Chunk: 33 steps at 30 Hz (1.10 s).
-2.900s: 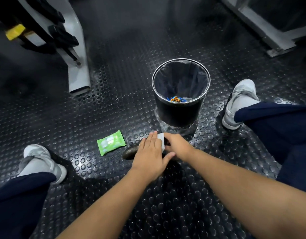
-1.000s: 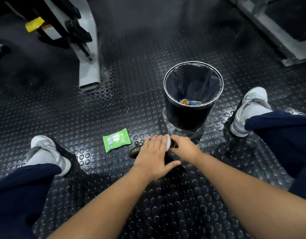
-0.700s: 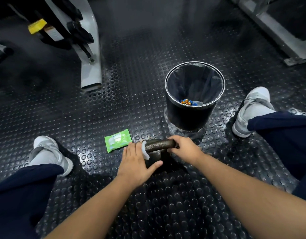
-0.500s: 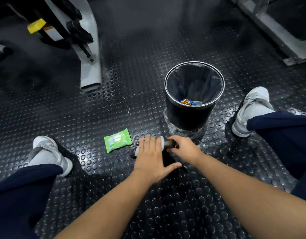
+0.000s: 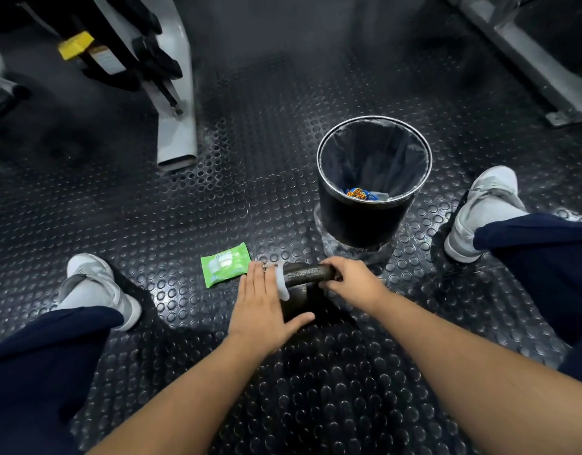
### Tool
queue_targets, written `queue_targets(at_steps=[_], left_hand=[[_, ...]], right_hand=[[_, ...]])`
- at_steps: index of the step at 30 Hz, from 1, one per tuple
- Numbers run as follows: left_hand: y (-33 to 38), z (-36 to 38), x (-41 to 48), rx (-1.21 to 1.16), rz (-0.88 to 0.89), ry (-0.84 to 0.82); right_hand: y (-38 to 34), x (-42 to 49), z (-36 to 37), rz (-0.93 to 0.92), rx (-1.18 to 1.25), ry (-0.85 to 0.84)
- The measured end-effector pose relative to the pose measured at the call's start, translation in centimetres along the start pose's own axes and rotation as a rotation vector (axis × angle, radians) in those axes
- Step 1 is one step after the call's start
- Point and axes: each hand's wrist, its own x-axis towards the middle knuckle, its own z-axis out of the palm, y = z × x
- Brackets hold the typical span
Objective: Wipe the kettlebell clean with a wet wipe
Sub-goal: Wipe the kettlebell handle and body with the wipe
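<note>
A dark iron kettlebell (image 5: pixel 307 274) stands on the floor between my legs, its handle lying left to right. My right hand (image 5: pixel 352 282) grips the right end of the handle. My left hand (image 5: pixel 263 300) lies over the left end with straight fingers and the thumb spread, pressing a white wet wipe (image 5: pixel 281 285) onto the handle. Only the wipe's edge shows, curling round the bar beside my palm. The kettlebell's body is mostly hidden under my hands.
A green wet wipe pack (image 5: pixel 224 264) lies on the studded rubber floor just left of my left hand. A black lined bin (image 5: pixel 370 221) with wrappers inside stands behind the kettlebell. My shoes (image 5: pixel 92 287) (image 5: pixel 483 208) flank it. Gym machine frames (image 5: pixel 176 133) (image 5: pixel 542 73) stand farther back.
My left hand has slid left along the handle with the wipe, baring the middle of the bar. My right hand has kept its grip on the right end.
</note>
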Motion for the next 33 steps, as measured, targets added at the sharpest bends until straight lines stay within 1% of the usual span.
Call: queue_targets(at_steps=[3, 9, 12, 14, 16, 18, 23, 26, 28, 30, 33], left_hand=[[0.5, -0.2, 0.1, 0.009, 0.0, 0.002], [6.4, -1.8, 1.9, 0.094, 0.228, 0.031], [8.4, -2.2, 2.5, 0.187, 0.275, -0.001], [8.1, -1.8, 2.6, 0.151, 0.275, 0.023], [6.9, -1.4, 2.3, 0.062, 0.269, 0.073], [5.5, -1.2, 1.9, -0.036, 0.214, 0.091], [2.6, -0.8, 0.9, -0.199, -0.06, 0.067], [2.4, -0.8, 0.9, -0.301, -0.174, 0.036], [3.0, -1.2, 1.1, -0.321, -0.227, 0.005], [3.9, -1.5, 1.4, -0.252, -0.171, 0.005], [5.6, -1.7, 2.0, -0.108, 0.05, 0.078]], right_hand=[[-0.3, -0.2, 0.0, -0.001, -0.001, 0.004], [-0.7, -0.3, -0.1, -0.003, -0.037, 0.025], [-0.8, -0.6, -0.1, 0.016, -0.011, 0.06], [-1.0, -0.6, -0.3, 0.015, -0.019, 0.053], [-1.1, -0.5, -0.4, 0.011, -0.021, 0.024], [-0.9, -0.3, -0.4, 0.022, -0.026, 0.004], [-0.9, -0.4, -0.3, 0.046, -0.02, 0.0], [-0.8, -0.5, -0.2, 0.043, -0.019, 0.01], [-0.8, -0.5, -0.2, 0.038, -0.027, 0.012], [-0.9, -0.5, -0.2, 0.033, -0.018, 0.01], [-0.9, -0.4, -0.1, 0.029, -0.052, 0.008]])
